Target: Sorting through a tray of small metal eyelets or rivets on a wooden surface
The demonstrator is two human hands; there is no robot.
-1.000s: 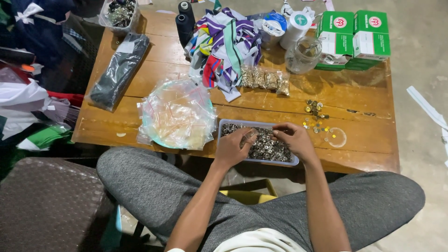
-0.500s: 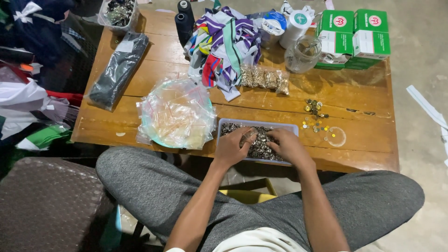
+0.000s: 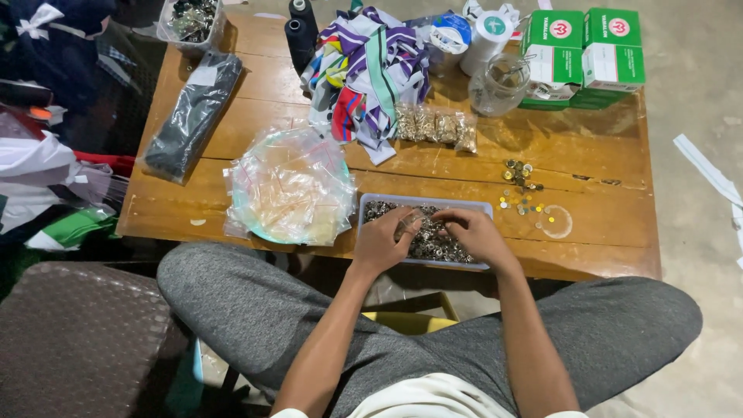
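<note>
A shallow grey tray (image 3: 427, 200) full of small silvery metal rings sits at the near edge of the wooden table (image 3: 596, 155). Both my hands are over it, close together. My left hand (image 3: 385, 241) pinches what looks like a small clear plastic bag (image 3: 409, 221) above the rings. My right hand (image 3: 478, 236) has its fingers curled against the left hand's fingertips and on the metal rings (image 3: 433, 244); what it grips is hidden.
A plate heaped with clear little bags (image 3: 290, 186) lies left of the tray. Filled packets (image 3: 435, 126), loose gold pieces (image 3: 520, 190), striped ribbons (image 3: 371, 70), a glass jar (image 3: 499, 83), green-and-white boxes (image 3: 584, 50), black thread spools (image 3: 300, 31) and a dark packet (image 3: 193, 116) crowd the table.
My right hand has moved left from the tray's right end to meet my left hand over the rings. The left hand has barely shifted.
</note>
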